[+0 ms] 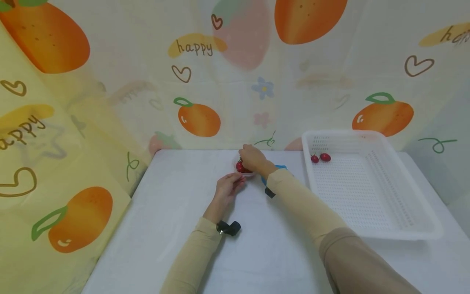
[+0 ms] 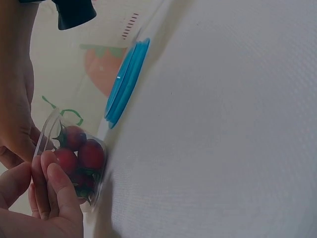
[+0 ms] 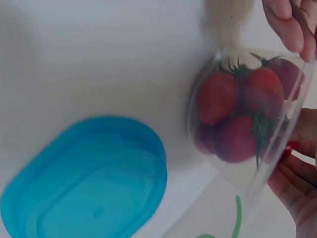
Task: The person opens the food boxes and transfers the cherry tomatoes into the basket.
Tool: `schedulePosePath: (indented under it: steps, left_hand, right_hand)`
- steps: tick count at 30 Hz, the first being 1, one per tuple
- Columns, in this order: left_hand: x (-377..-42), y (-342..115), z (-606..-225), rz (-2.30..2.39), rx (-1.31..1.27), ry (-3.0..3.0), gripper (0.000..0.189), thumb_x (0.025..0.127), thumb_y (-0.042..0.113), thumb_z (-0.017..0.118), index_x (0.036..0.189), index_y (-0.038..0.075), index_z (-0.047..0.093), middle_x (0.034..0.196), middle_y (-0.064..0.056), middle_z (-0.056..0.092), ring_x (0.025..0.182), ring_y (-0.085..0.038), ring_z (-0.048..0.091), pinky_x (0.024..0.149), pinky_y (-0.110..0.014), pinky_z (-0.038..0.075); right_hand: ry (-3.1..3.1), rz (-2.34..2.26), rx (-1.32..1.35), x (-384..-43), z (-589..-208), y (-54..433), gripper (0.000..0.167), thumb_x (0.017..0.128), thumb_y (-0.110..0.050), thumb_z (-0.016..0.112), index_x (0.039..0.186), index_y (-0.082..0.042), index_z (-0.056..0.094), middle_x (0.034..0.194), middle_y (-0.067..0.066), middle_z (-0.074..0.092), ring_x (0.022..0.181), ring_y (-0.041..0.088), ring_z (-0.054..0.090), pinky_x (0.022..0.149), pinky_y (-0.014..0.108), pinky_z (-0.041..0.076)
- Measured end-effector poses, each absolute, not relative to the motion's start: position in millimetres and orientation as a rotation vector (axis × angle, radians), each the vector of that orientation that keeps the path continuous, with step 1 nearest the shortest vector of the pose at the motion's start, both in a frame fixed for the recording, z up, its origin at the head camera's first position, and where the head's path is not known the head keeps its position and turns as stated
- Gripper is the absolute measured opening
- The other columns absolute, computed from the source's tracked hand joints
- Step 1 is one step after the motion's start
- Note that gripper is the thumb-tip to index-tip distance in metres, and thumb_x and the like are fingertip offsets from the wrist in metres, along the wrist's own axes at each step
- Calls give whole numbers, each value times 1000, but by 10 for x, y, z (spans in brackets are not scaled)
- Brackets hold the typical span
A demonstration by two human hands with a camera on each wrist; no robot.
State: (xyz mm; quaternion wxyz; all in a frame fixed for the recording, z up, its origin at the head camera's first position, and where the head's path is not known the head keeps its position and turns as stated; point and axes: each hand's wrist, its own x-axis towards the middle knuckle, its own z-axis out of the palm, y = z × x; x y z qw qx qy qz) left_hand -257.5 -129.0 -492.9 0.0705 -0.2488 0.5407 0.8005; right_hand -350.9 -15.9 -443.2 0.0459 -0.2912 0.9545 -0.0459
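Observation:
A clear plastic container (image 3: 223, 166) full of red cherry tomatoes (image 2: 91, 154) with green stems stands at the table's far side. My left hand (image 1: 227, 188) holds it by the near rim, fingers along the outer wall. From above, my right hand (image 1: 253, 158) reaches in over the opening. In the right wrist view, its fingers (image 3: 294, 181) pinch a cherry tomato (image 3: 289, 150), mostly hidden behind the rim. Beside the container, partly under the right forearm in the head view, lies a blue oval lid (image 3: 104, 173).
A white perforated plastic basket (image 1: 422, 196) occupies the table's right side, with two cherry tomatoes (image 1: 325, 157) in its far left corner. Behind the white-covered table (image 1: 165, 245) hangs a fruit-printed curtain (image 1: 139, 49), which also runs along the left.

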Motion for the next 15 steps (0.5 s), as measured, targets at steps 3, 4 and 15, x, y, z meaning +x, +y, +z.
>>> schedulePosePath:
  steps: [3, 4, 15]
  left_hand:
    - [-2587, -1285, -4929, 2403, -760, 1614, 27, 93, 15, 65, 117, 3, 63, 101, -8, 71, 95, -18, 71, 96, -31, 55]
    - [-2588, -1284, -4928, 2399, -765, 1611, 27, 93, 15, 65, 117, 4, 63, 101, -8, 71, 96, -18, 70, 97, -31, 54]
    - [-2575, -1279, -4924, 2394, -777, 1623, 27, 94, 15, 65, 118, 4, 62, 104, -9, 70, 97, -18, 70, 98, -31, 54]
  right_hand:
    - [2914, -91, -912, -3522, -4393, -120, 21, 93, -13, 60, 110, -2, 64, 108, 12, 59, 96, 23, 56, 91, 32, 53]
    - [2913, -79, -914, -3525, -4378, -105, 21, 93, -13, 61, 111, -2, 64, 108, 12, 59, 96, 23, 57, 90, 32, 53]
    - [2897, -173, -888, -3543, -4257, 28, 24, 91, -18, 67, 109, -2, 64, 106, 12, 60, 95, 23, 57, 86, 31, 53]
